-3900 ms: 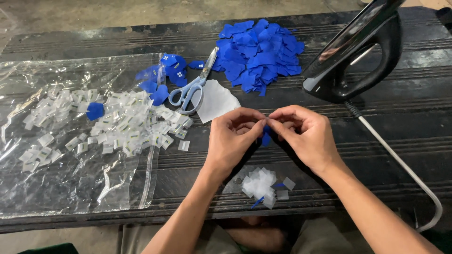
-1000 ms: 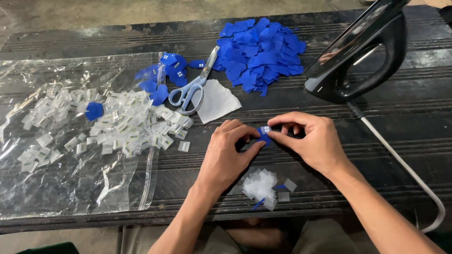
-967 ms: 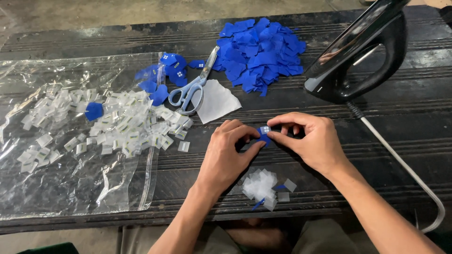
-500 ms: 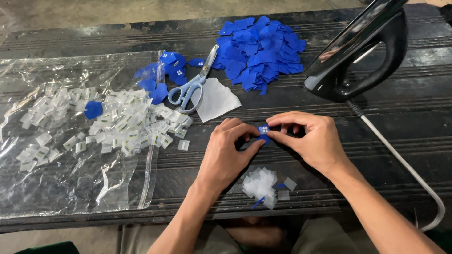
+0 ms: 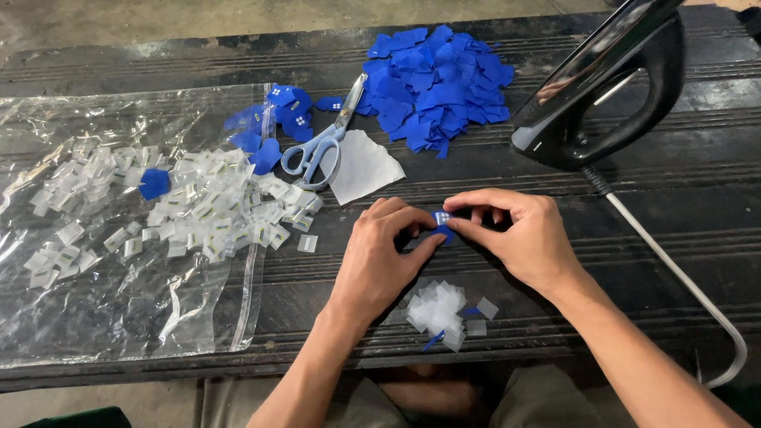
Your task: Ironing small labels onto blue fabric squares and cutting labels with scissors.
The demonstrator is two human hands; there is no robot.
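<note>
**Both hands pinched on one small blue piece**

We find both forearms reaching in from the near edge of the desk (image 5: 634, 238), hands meeting above its middle. The left hand (image 5: 380, 257) lies palm down, fingers curled, thumb and forefinger closed on a small blue piece (image 5: 441, 224). The right hand (image 5: 519, 238) arches over from the other side, its fingertips nipping the same piece. A heap of clear scraps (image 5: 440, 313) lies just below the hands, by the near edge. Scissors (image 5: 321, 143) and a pile of blue pieces (image 5: 432, 83) sit toward the far edge; an iron (image 5: 610, 95) stands at the far right corner.
</note>
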